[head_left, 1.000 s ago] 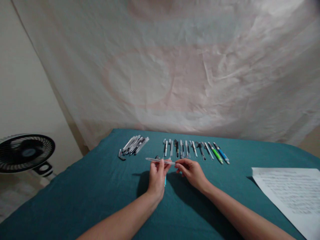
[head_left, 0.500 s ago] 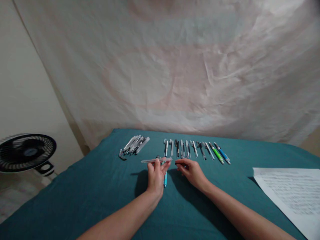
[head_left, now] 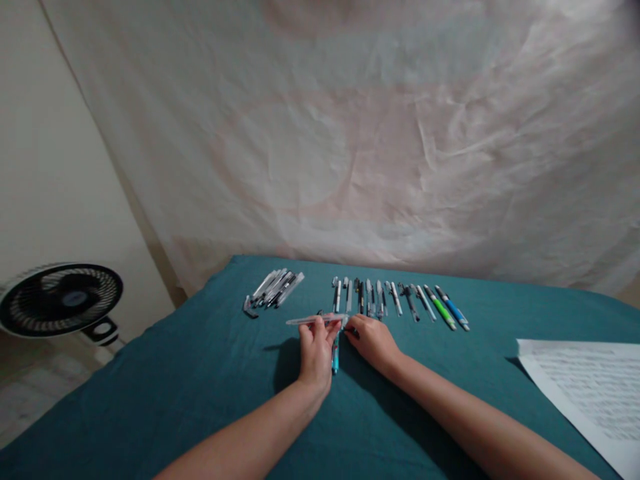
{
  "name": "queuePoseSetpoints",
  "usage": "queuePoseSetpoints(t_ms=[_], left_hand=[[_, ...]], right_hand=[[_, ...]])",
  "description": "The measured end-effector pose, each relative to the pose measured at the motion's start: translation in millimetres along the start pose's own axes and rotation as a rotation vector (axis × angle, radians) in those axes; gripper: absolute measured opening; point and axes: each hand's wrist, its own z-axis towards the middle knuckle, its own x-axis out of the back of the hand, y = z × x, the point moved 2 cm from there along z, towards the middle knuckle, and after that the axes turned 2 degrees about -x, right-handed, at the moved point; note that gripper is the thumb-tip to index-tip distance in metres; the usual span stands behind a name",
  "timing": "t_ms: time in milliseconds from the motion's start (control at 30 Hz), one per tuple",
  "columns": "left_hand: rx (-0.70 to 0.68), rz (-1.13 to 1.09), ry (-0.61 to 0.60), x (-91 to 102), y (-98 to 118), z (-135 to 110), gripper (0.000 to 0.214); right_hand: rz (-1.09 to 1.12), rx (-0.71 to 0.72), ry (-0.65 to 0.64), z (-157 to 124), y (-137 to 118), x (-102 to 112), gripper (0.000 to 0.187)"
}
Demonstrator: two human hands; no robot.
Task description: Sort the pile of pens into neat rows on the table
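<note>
My left hand (head_left: 316, 350) is closed on a clear pen (head_left: 303, 321), which it holds nearly level above the cloth, its tip towards the right. At that tip is my right hand (head_left: 373, 340), its fingers pinched on a small dark piece that looks like a pen cap, mostly hidden by them. The two hands almost touch. Beneath and between them a turquoise pen (head_left: 335, 360) lies on the cloth, its upper part covered by my left fingers.
Beyond my hands, several pens (head_left: 361, 297) lie in a row, with a green pen (head_left: 441, 309) and a blue pen (head_left: 454, 309) at its right end. A pile of pens (head_left: 277, 288) lies left. Written paper (head_left: 575, 380) is at right, a fan (head_left: 63, 300) beyond the left edge.
My right hand has moved left, bringing the dark piece to the tip of the clear pen. My left hand keeps its grip. The whole view has shifted slightly.
</note>
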Motion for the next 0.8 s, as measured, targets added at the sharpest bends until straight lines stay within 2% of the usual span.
queuePoseSetpoints(t_ms=[167,300,433,533,700,800], left_hand=[[0.0,-0.001,-0.009,0.0,-0.2,-0.8,0.017],[0.01,0.021,-0.014,0.7,-0.2,-1.2,0.018],[0.02,0.033,-0.016,1.7,-0.6,-0.9,0.019],[0.01,0.026,-0.034,0.6,-0.3,-1.4,0.019],[-0.025,0.063,-0.097,-2.1,1.3,-3.0,0.019],[-0.051,0.098,-0.121,-1.4,1.1,-2.8,0.02]], right_hand=[[0.035,0.004,0.028,1.2,1.2,-3.7,0.012],[0.154,0.008,0.041,1.5,7.6,-2.3,0.013],[0.357,-0.036,0.075,2.8,15.0,10.1,0.015],[0.485,0.011,0.091,3.7,12.8,21.3,0.021],[0.42,0.108,0.112,2.3,3.1,32.1,0.014],[0.337,0.107,0.105,-3.3,5.0,38.8,0.019]])
